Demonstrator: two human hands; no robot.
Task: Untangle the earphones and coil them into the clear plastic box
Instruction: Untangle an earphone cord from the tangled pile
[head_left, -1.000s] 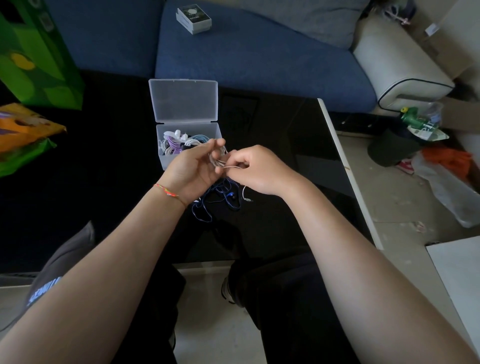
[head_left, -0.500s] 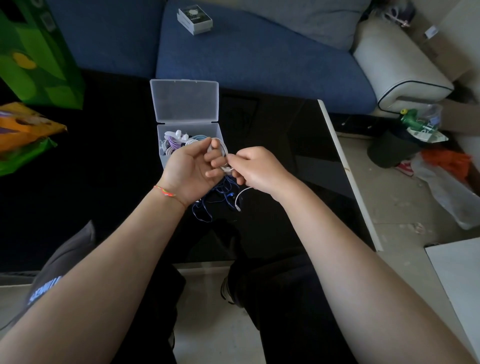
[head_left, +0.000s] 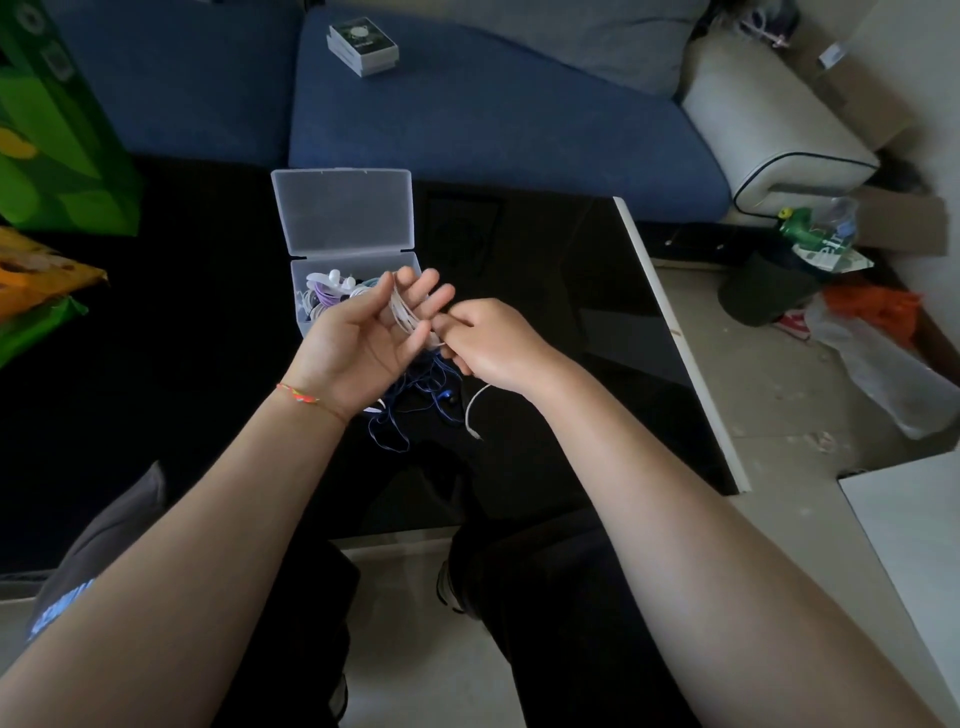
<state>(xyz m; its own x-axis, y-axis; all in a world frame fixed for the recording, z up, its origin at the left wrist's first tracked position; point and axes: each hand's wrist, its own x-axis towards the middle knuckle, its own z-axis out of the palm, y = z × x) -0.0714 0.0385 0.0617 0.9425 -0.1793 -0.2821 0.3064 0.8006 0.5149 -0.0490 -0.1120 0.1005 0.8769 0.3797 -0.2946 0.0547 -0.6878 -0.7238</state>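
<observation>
White earphone cable wound around an open left hand

The white earphone cable (head_left: 404, 317) is looped over the straightened fingers of the left hand (head_left: 358, 343) and pinched by the right hand (head_left: 485, 345), just in front of the open clear plastic box (head_left: 343, 223) on the black table (head_left: 545, 291); blue earphones (head_left: 421, 395) are lying beneath.

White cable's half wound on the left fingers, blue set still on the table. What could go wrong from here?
1. The white cable loops round the straight fingers of the left hand; with nothing curled over them, the loops may slide off.
2. Its loose tail hangs beside the blue earphones and could snag them as the right hand winds.
3. The box already holds coiled sets, so pressing this coil in may disturb them.
</observation>
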